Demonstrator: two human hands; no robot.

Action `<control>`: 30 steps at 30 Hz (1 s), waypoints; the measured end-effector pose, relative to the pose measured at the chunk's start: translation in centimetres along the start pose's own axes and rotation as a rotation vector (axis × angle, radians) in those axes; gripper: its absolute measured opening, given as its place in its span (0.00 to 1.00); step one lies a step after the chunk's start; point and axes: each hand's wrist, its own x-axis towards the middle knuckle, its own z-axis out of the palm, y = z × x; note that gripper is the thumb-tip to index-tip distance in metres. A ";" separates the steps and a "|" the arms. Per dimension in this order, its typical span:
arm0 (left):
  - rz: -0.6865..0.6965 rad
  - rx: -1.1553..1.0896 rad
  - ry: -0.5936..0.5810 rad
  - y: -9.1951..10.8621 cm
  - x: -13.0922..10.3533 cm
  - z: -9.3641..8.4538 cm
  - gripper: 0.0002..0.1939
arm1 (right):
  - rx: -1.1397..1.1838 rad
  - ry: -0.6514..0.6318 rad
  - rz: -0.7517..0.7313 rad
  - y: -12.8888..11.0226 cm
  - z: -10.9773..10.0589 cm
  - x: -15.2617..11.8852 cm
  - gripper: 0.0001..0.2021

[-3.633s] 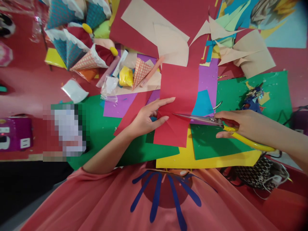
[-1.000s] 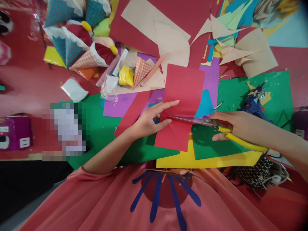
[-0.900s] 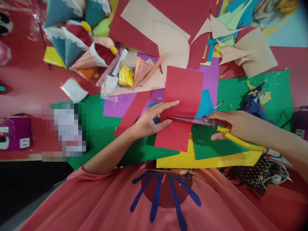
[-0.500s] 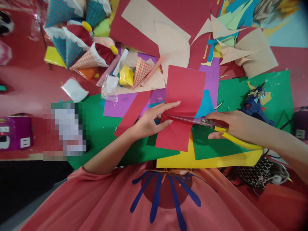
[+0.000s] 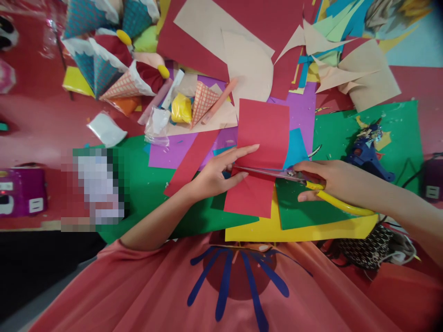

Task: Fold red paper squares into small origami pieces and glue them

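My right hand (image 5: 316, 180) is closed on scissors (image 5: 277, 173) with yellow handles. Their blades, almost together, point left and lie along a cut across a sheet of red paper. Above the cut is the upper red part (image 5: 263, 131), and below it the lower red part (image 5: 249, 198). Whether the two still join at the left edge is hidden by my fingers. My left hand (image 5: 221, 173) holds the paper by its left edge, index finger on the upper part and thumb on the lower one.
Beneath lie green sheets (image 5: 391, 133) and a yellow sheet (image 5: 242, 234). A blue glue gun (image 5: 363, 154) rests at right. Patterned cones (image 5: 93, 69) and clay packets (image 5: 182, 108) are at upper left, beige paper scraps (image 5: 370, 83) at upper right. A red strip (image 5: 194, 161) lies left.
The upper red part has turned a little, its top edge shifting left and down. The scissor blades have closed further along the cut. My left hand has stayed in place.
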 end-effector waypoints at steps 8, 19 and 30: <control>0.005 0.042 -0.002 0.2 0.1 -0.1 0.30 | 0.011 0.016 -0.013 -0.6 -0.2 0.3 0.29; 0.007 0.049 -0.019 0.0 0.1 0.0 0.28 | -0.038 0.054 -0.045 -0.3 0.0 0.1 0.29; -0.174 0.077 0.399 -0.8 0.2 -1.3 0.30 | -0.093 0.318 0.160 0.9 -2.6 1.6 0.29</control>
